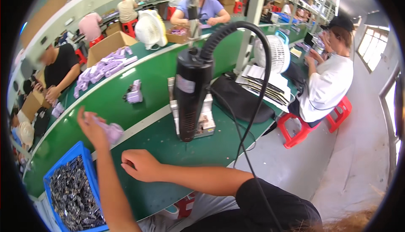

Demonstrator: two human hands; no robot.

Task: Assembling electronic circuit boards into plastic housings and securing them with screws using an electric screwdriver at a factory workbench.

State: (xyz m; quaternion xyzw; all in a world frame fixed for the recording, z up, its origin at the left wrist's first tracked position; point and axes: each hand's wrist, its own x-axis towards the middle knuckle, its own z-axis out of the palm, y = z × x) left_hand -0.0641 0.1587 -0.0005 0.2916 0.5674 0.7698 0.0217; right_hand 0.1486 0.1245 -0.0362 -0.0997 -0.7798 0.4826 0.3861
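Transfer, seemingly: left hand (92,126), nine o'clock, holds blurred lavender plastic casing (114,133); right hand (142,165), eight o'clock, curled, contents hidden. Next probably needs controlled release.

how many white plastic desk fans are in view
2: a white, yellow-trimmed fan left of the hanging black cylindrical tool, a white, blue-handled fan right of it. Others may be hidden.

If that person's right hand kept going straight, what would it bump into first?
Probably the person's own left forearm, next in line from the right hand. Their heights are hard to tell, though, so it might pass over or under.
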